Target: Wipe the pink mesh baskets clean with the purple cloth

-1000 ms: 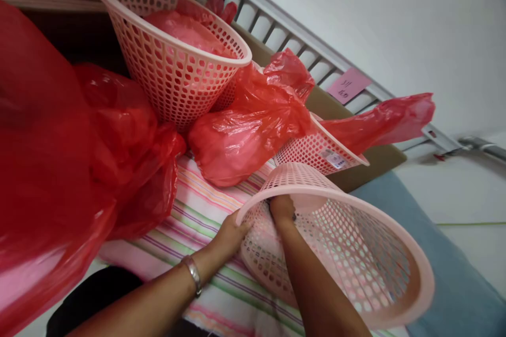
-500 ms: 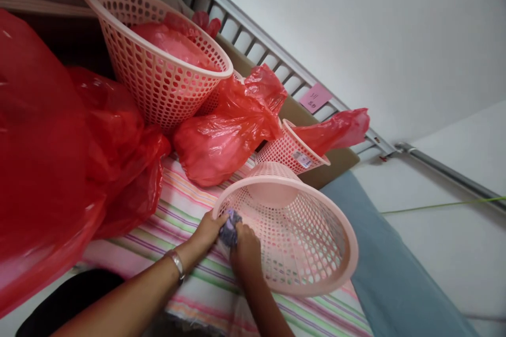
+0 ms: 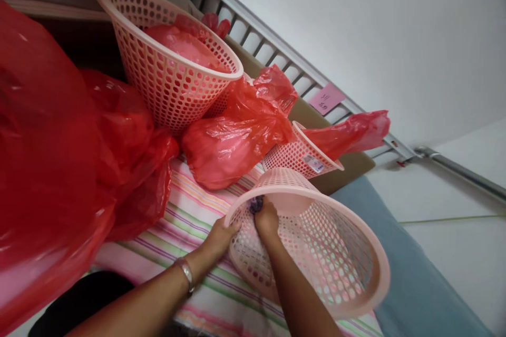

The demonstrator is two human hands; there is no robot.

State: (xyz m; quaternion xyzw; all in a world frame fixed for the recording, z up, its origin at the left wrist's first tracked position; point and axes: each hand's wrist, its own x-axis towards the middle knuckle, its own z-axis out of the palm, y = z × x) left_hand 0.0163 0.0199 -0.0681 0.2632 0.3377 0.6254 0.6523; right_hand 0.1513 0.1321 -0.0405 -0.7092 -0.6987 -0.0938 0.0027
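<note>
A pink perforated plastic basket (image 3: 348, 242) lies tipped on its side, its mouth facing me. My left hand (image 3: 221, 237), with a silver bracelet on the wrist, grips the near left part of its rim. Inside the basket my right hand (image 3: 268, 220) is closed on a crumpled dark purple-grey cloth (image 3: 256, 204), held against the inner left wall. The cloth is mostly bunched under the fingers.
A large pink basket (image 3: 158, 73) holding a red bag stands at the upper left. Red plastic bags (image 3: 237, 142) lie beside it, with more at the left edge. A smaller basket (image 3: 284, 155) sits behind, before a metal rail (image 3: 276, 44). Striped cloth (image 3: 190, 200) lies underneath.
My right hand has moved from the rim deeper into the basket with the cloth. My left hand has let the cloth go and now holds the rim only.
</note>
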